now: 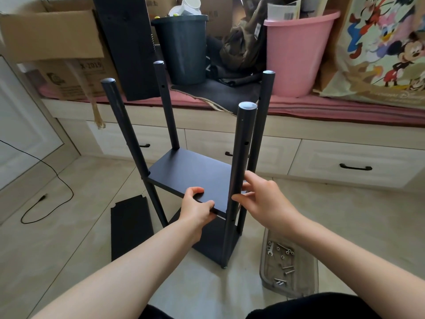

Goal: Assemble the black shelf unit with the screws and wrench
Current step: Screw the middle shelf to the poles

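Head view: the black shelf unit (200,180) stands on the tiled floor (76,226) right in front of me, four round posts up, one board at the bottom, one partway up. My left hand (197,208) grips the front edge of that middle board (190,173), thumb on top, fingers curled under. My right hand (264,199) has thumb and fingertips pinched round the near right post (241,157), just where the board's corner meets it; no screw or tool visible in it.

Handling, my guess: boards look like thin laminate, stiff and light, smooth so a bit slippery; edges and corner notches probably chip easily. Posts look like rigid tubes with side holes (246,142), easy to wrap. Frame seems loose, posts splay outward, so I'd hold the board by its edge near the corner being fixed and steady the post close to the joint, not at the top.

Spare board (131,229) lies flat on the floor left of the unit. Tray (266,272) at right holds the screws (287,269) and small wrench (270,249), near my right forearm.
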A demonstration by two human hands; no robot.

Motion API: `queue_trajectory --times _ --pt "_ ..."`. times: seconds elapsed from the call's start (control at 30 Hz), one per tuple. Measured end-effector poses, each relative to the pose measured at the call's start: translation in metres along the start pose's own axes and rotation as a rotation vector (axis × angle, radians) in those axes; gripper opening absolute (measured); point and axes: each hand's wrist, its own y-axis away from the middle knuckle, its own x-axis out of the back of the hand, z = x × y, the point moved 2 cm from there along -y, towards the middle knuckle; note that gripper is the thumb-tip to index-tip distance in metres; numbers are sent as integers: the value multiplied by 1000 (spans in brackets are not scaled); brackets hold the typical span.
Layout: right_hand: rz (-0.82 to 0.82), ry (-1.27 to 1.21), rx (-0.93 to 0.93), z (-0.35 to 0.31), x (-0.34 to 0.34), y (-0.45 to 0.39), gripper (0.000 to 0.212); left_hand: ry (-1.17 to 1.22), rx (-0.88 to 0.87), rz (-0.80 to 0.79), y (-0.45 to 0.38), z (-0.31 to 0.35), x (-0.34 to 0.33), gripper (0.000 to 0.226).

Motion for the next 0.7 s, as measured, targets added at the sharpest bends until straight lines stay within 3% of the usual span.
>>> queue_trajectory --times 0.1,0.17,0.37,0.43,0.5,0.53,0.57,0.63,0.7 --pt "11 -12 3 3 0 0 31 -12 1 -73 1 0 -2 54" --pt "23 -17 7 4 2 0 30 -139 1 -103 1 0 -2 62" --pt "37 -47 24 5 4 0 32 -1001 -209 -163 10 -4 -1 93" --pt "40 -63 22 7 3 0 28 -1387 -438 -37 14 6 3 80" --pt "42 -84 15 8 1 -1 29 -1725 -876 101 15 20 5 49" --pt "43 -92 15 9 1 0 30 -1817 -1051 129 14 22 7 43" --pt "44 -98 20 9 0 0 31 -1849 -1180 129 12 23 8 50" --pt "44 -111 41 10 0 0 31 -1885 -1103 -47 1 20 9 81" --pt "44 -122 52 11 0 -1 31 -1852 -1027 -231 -13 11 5 86"
